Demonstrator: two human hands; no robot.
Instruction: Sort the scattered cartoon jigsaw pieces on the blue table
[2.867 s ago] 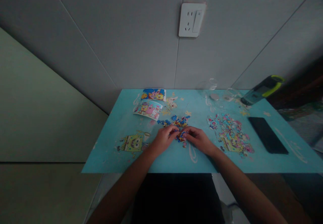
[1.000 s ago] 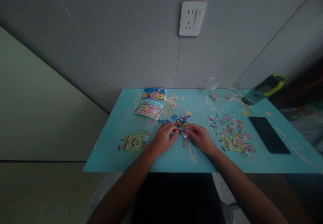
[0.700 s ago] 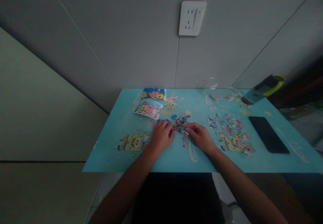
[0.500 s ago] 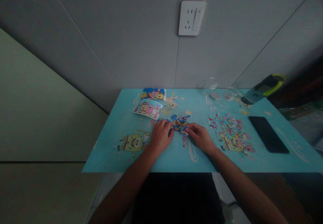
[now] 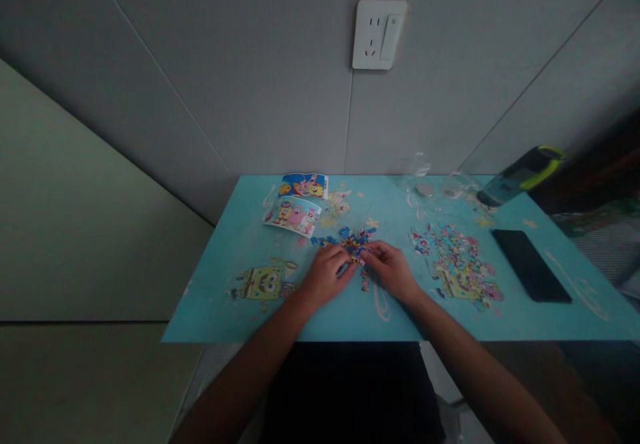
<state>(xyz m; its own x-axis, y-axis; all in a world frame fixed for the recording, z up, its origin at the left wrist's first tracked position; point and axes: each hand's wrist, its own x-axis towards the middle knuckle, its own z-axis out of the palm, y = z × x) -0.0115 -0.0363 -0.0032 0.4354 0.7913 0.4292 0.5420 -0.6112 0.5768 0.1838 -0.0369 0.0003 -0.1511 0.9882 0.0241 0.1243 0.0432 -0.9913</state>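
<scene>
A small heap of loose puzzle pieces (image 5: 354, 237) lies in the middle of the light-blue cartoon table (image 5: 235, 304). Both hands meet at its near edge. My left hand (image 5: 326, 273) rests palm down with its fingers curled and pinched at a piece by the heap. My right hand (image 5: 391, 269) is pinched too, fingertips touching the same spot from the right. What sits between the fingertips is too small to name for sure. A partly joined puzzle (image 5: 457, 267) lies to the right of my right hand.
Two picture cards (image 5: 297, 205) lie at the back left. A black phone (image 5: 530, 265) lies at the right, with a dark bottle with a green handle (image 5: 520, 176) behind it. Clear plastic bags (image 5: 425, 181) sit by the wall. A wall socket (image 5: 379, 34) hangs above.
My left hand slid left over the heap's edge, then came back right. Both hands' fingertips have closed together again at the near side of the heap. The rest of the table is unchanged.
</scene>
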